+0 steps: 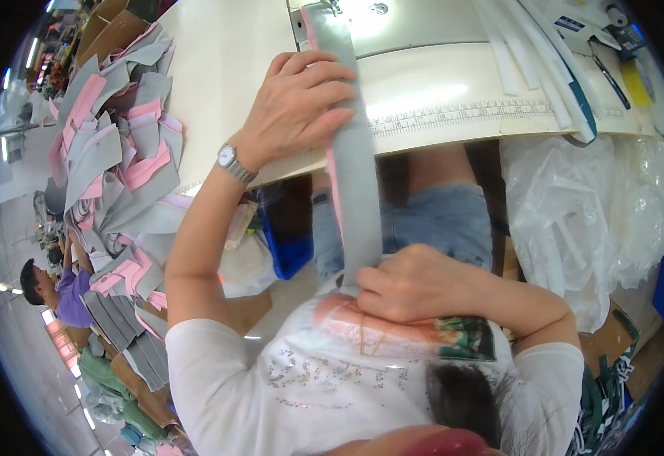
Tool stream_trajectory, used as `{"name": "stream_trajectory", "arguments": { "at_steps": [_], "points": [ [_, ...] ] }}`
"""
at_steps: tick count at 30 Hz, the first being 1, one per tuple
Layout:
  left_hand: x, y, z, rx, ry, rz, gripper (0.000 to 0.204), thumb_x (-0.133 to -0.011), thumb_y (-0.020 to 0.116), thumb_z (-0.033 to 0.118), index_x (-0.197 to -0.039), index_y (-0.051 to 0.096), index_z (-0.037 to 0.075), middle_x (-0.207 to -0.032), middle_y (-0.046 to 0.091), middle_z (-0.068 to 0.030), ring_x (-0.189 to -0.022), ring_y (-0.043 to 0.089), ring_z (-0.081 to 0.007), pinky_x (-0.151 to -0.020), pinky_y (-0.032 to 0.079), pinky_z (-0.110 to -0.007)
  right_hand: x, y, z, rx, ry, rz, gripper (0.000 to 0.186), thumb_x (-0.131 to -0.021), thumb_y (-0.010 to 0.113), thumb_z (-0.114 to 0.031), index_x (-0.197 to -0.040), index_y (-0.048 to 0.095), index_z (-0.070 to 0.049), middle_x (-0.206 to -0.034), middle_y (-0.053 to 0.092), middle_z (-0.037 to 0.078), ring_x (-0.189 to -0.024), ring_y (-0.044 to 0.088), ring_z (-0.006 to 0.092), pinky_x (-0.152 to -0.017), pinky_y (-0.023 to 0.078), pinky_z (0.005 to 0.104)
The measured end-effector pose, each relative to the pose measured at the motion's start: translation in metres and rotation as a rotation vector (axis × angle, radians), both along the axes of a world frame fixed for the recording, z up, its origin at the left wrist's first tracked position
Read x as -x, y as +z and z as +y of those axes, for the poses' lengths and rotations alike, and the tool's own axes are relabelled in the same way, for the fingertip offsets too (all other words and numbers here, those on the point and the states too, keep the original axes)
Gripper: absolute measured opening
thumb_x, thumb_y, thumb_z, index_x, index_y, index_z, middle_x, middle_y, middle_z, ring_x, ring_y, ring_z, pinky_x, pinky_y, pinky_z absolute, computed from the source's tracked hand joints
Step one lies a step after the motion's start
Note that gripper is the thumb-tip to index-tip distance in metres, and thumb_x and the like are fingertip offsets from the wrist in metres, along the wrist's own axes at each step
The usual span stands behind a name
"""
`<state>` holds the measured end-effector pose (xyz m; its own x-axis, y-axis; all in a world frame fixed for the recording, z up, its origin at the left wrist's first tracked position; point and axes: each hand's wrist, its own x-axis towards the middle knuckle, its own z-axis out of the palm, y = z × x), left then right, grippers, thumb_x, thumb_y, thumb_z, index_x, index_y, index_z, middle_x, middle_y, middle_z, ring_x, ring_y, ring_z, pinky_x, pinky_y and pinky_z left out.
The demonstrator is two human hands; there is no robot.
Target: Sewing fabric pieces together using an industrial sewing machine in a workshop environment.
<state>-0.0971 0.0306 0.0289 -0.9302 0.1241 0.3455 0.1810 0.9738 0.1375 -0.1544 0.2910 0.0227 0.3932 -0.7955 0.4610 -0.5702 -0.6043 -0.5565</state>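
Note:
A long grey fabric strip (pixel 358 175) with a pink layer along its left edge runs from the sewing machine's metal plate (pixel 415 26) over the table's front edge toward my chest. My left hand (pixel 301 102), with a watch (pixel 229 158) on the wrist, lies across the strip on the tabletop, thumb and fingers resting on its upper face. Close to my chest, my right hand (pixel 408 285) is closed round the strip's near end, its fingertips hidden in the curl of the hand. Between the hands the strip hangs over my lap.
Grey and pink fabric pieces (pixel 111 159) are heaped left of the table (pixel 218 68). White strips (pixel 529 53), tweezers (pixel 609 80) and a yellow tape roll (pixel 636 82) lie at the right. Clear plastic bags (pixel 567 220) hang below. A person in purple (pixel 73 296) is far left.

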Motion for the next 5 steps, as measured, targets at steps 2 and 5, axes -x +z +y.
{"name": "stream_trajectory", "arguments": {
  "at_steps": [2, 5],
  "points": [
    [-0.0007, -0.0013, -0.0017, 0.015, 0.010, -0.003, 0.019, -0.082, 0.064, 0.029, -0.088, 0.066, 0.011, -0.110, 0.063, -0.0043, -0.112, 0.053, -0.0257, -0.095, 0.037, -0.039, 0.0001, 0.0001, 0.0001, 0.002, -0.005, -0.011, 0.011, -0.072, 0.061, -0.014, -0.065, 0.056, -0.006, -0.065, 0.048, 0.004, -0.048, 0.057, 0.0152, -0.038, 0.045, 0.0294],
    [-0.0020, -0.0023, -0.0022, -0.011, 0.027, -0.024, 0.019, -0.082, 0.064, 0.029, -0.088, 0.066, 0.011, -0.111, 0.063, -0.0049, -0.112, 0.053, -0.0257, -0.096, 0.037, -0.040, 0.0004, 0.0000, 0.0004, -0.025, 0.002, -0.012, 0.010, -0.072, 0.061, -0.013, -0.065, 0.056, -0.006, -0.065, 0.048, 0.005, -0.048, 0.058, 0.0151, -0.038, 0.045, 0.0292]
  ]
}}
